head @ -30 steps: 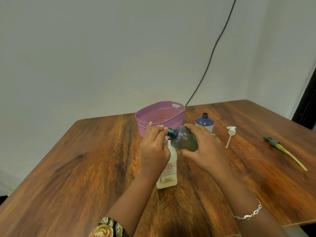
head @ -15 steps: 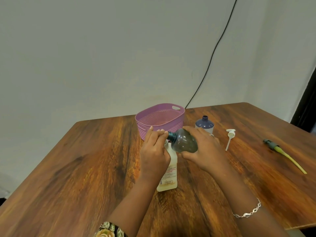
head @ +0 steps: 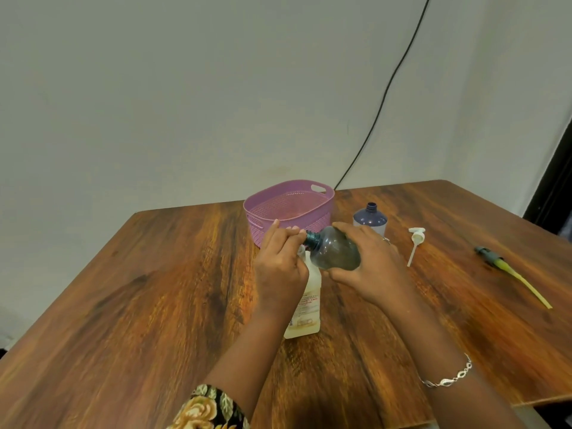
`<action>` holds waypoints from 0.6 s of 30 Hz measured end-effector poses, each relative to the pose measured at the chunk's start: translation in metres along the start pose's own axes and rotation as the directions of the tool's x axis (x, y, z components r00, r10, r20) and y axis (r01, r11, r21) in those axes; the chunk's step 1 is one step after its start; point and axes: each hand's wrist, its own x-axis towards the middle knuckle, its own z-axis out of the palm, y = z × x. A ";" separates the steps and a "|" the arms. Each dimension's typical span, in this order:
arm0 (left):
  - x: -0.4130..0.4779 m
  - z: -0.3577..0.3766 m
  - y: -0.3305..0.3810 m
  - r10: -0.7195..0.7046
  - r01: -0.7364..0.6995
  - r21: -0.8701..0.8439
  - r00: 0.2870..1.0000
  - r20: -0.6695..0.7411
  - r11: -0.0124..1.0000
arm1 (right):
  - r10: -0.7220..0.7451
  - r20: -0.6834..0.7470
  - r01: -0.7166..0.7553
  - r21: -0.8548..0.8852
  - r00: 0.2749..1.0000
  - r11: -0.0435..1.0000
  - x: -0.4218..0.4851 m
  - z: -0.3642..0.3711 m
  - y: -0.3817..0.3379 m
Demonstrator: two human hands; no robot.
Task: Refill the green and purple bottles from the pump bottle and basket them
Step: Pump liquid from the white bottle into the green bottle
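Mid-table [head: 154,305], left hand [head: 280,267] and right hand [head: 374,267] hold green bottle [head: 335,253], basket [head: 328,205] behind

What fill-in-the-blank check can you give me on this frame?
The right hand holds the tilted bottle, coloured ____.
The purple bottle stands without a ____.
The white pump head lies to the purple bottle's ____.
The basket holds ____ bottles.
Missing: green; cap; right; no.
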 end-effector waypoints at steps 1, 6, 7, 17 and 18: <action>-0.002 0.001 0.000 -0.001 0.001 0.009 1.000 -0.001 1.000 | 0.004 0.001 -0.004 0.001 1.000 1.000 -0.001 0.001 0.001; 0.013 -0.006 0.005 -0.004 0.004 -0.005 0.999 0.033 1.000 | -0.012 -0.029 0.013 0.006 0.999 1.000 0.003 -0.004 0.000; 0.017 -0.008 0.005 -0.001 0.001 -0.001 0.999 0.036 1.000 | -0.021 -0.035 0.020 -0.003 0.999 1.000 0.005 -0.005 -0.001; 0.002 0.002 0.004 -0.037 0.037 -0.025 0.999 0.016 0.999 | -0.015 0.034 0.016 -0.025 0.999 1.000 0.005 -0.003 0.004; 0.004 0.001 0.005 -0.040 0.041 -0.038 0.999 0.024 0.998 | -0.014 0.033 0.014 -0.013 0.999 1.000 0.005 -0.003 0.003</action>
